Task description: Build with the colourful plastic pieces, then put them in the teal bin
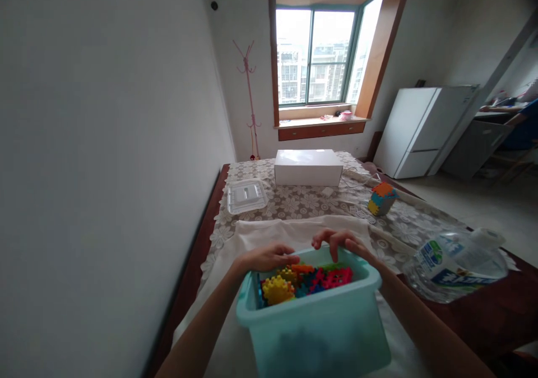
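Observation:
A light blue plastic bin (319,322) stands on the cloth close in front of me. Inside it lie several colourful interlocking toy blocks (305,282), yellow, orange, red and blue. My left hand (269,256) hovers over the bin's far left rim, fingers bent, touching or just above the blocks. My right hand (342,242) reaches over the far right rim with fingers spread and hanging down. I cannot tell whether either hand grips a block. A built cube of coloured blocks (381,198) sits farther back on the right.
The table (496,316) has a lace cloth and a white sheet. A clear lid (246,196) lies at the far left, a white box (309,167) at the back. A large water bottle (458,263) lies on the right. A wall runs along the left.

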Available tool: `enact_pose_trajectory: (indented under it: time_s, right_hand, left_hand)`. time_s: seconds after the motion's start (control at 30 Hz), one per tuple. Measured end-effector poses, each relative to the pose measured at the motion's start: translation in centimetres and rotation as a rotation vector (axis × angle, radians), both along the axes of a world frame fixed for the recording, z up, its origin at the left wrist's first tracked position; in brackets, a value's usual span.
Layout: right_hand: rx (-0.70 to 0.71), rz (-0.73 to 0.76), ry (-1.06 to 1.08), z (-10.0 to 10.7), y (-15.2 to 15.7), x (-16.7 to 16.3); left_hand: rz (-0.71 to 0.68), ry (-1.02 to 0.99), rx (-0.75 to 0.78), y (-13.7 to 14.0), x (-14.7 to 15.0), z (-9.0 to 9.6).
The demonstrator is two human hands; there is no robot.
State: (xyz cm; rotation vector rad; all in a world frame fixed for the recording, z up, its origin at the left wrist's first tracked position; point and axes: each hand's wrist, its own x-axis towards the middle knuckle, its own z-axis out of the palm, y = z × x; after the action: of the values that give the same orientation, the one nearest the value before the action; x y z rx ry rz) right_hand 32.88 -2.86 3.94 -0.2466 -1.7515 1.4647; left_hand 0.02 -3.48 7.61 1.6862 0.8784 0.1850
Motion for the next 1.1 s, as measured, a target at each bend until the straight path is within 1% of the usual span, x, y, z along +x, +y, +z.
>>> enact_pose_trajectory:
  time_s: [0.03,0.07,0.13,0.2,0.27,0.33,0.4,0.5,0.57,0.63,0.7,0.77,0.83,0.93,1.03,1.1]
  right_hand:
    - [-0.006,0.045,-0.021,-0.3,0.1,-0.1]
    - [-0.049,0.076,-0.038,-0.6,0.2,-0.2]
    - [-0.181,0.118,-0.064,-1.4,0.5,-0.6]
    - [-0.319,0.136,-0.077,-2.1,0.8,-1.1]
    - [-0.427,0.115,-0.08,-2.3,0.8,-1.7]
    - [-0.501,0.061,-0.053,-2.3,0.5,-2.2]
    - [-0.55,0.022,0.002,-1.9,0.1,-2.6]
    - [-0.59,0.042,0.046,-1.4,-0.4,-2.7]
    - [-0.584,0.047,0.012,-1.1,-0.5,-2.4]
    - [-0.558,0.07,-0.071,-0.9,-0.3,-1.8]
    - [-0.501,0.13,-0.165,-0.7,0.0,-1.0]
    - [-0.432,0.227,-0.227,-0.6,0.4,-0.1]
    - [-0.39,0.327,-0.268,-0.3,0.7,0.7]
    - [-0.353,0.444,-0.331,0.3,1.3,1.6]
    - [-0.256,0.494,-0.414,0.4,2.0,2.5]
    - [-0.247,0.511,-0.471,-0.3,2.5,3.2]
  left_hand:
    - [0.003,-0.035,-0.05,0.4,-0.1,-0.9]
    - [0.021,-0.086,-0.113,0.6,-0.2,-1.7]
    - [0.046,-0.168,-0.21,0.6,-0.2,-2.8]
    - [0.135,-0.299,-0.313,0.3,-0.3,-3.3]
    - [0.265,-0.395,-0.372,0.0,-0.4,-3.3]
    - [0.377,-0.421,-0.397,-0.1,-0.6,-3.0]
    - [0.405,-0.427,-0.457,0.0,-0.8,-2.5]
    - [0.397,-0.463,-0.599,0.0,-1.1,-1.8]
    - [0.425,-0.491,-0.656,0.0,-1.3,-1.6]
    - [0.447,-0.512,-0.68,0.1,-1.6,-1.9]
    - [0.436,-0.538,-0.686,0.3,-1.7,-2.3]
    - [0.41,-0.567,-0.681,0.5,-1.8,-2.8]
    - [0.385,-0.578,-0.66,0.7,-1.8,-3.0]
    - [0.343,-0.568,-0.595,0.8,-1.5,-2.7]
    - [0.289,-0.554,-0.509,0.9,-1.3,-2.6]
    - [0.266,-0.532,-0.475,1.0,-1.3,-2.7]
